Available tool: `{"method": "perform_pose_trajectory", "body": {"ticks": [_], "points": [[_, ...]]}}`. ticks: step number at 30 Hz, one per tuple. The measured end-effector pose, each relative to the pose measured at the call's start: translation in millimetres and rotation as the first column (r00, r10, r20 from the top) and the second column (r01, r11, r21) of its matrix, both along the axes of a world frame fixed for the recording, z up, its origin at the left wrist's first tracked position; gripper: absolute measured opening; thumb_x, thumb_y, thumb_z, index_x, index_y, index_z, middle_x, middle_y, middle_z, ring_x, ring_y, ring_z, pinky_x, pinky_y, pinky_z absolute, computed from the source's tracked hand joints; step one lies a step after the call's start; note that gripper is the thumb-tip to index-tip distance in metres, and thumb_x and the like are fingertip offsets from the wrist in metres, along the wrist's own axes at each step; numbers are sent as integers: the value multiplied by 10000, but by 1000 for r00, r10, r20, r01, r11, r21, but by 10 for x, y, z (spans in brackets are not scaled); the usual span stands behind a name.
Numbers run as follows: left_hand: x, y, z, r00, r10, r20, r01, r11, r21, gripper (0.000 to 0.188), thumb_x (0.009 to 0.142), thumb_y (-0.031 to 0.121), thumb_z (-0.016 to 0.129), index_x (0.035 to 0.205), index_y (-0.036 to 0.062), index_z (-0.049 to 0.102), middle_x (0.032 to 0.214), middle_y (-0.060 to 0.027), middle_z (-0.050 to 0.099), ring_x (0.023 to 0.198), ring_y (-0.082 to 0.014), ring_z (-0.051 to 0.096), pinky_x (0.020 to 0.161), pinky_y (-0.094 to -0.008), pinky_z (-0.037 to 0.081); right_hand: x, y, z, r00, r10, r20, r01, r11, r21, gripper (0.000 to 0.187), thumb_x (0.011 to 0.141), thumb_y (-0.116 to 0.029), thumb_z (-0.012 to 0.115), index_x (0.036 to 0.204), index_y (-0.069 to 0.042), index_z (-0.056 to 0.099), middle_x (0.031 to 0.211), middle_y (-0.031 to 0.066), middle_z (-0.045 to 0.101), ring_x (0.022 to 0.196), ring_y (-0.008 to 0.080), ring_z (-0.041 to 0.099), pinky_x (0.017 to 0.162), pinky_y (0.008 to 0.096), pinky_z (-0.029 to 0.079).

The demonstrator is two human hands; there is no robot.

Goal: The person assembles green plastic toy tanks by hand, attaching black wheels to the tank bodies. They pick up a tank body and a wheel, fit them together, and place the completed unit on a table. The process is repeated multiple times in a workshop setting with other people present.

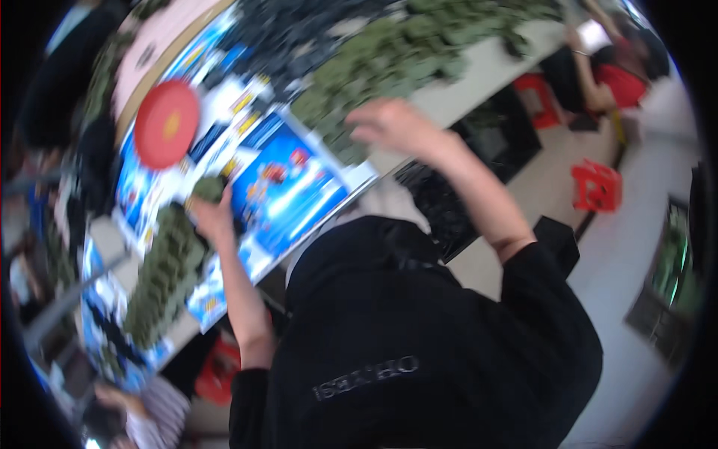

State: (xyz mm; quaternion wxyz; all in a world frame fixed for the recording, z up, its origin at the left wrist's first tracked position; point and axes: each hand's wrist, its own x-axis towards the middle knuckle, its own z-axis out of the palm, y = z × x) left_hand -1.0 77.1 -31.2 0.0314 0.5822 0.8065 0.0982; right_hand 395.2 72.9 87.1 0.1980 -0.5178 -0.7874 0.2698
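My left hand is closed on a small dark green flat piece, which shows between thumb and fingers. Just beside that hand lies a long overlapping row of green flat pieces. My right hand is raised over the edge of a large pile of similar green pieces. Its fingers are stretched out and slightly apart, somewhat blurred, with nothing visible in them. Between the hands a blue printed sheet covers the table. What the green pieces are made of is too blurred to tell.
A red round dish stands at the left on printed sheets. Dark pieces are heaped at the far side. Red plastic stools and a container of black pieces are at the right. Other people sit at the lower left and upper right.
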Motion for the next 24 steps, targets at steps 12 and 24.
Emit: {"method": "perform_pose_trajectory", "body": {"ticks": [12, 24], "points": [[309, -125, 222, 927, 232, 296, -177, 963, -201, 988, 616, 502, 752, 1319, -35, 312, 1205, -245, 489, 1058, -384, 538, 897, -430, 434, -1476, 1725, -1107, 909, 248, 334, -346, 897, 275, 222, 774, -116, 557, 960, -86, 675, 1011, 111, 641, 1009, 270, 553, 842, 390, 432], [101, -661, 615, 384, 51, 922, 29, 997, -67, 703, 778, 120, 646, 1362, -38, 289, 1208, -148, 520, 1077, -219, 525, 949, -322, 397, -1965, 1822, -1605, 904, 128, 407, -123, 992, -40, 241, 733, -271, 628, 861, -74, 684, 886, 114, 662, 884, 274, 619, 775, 396, 487]]}}
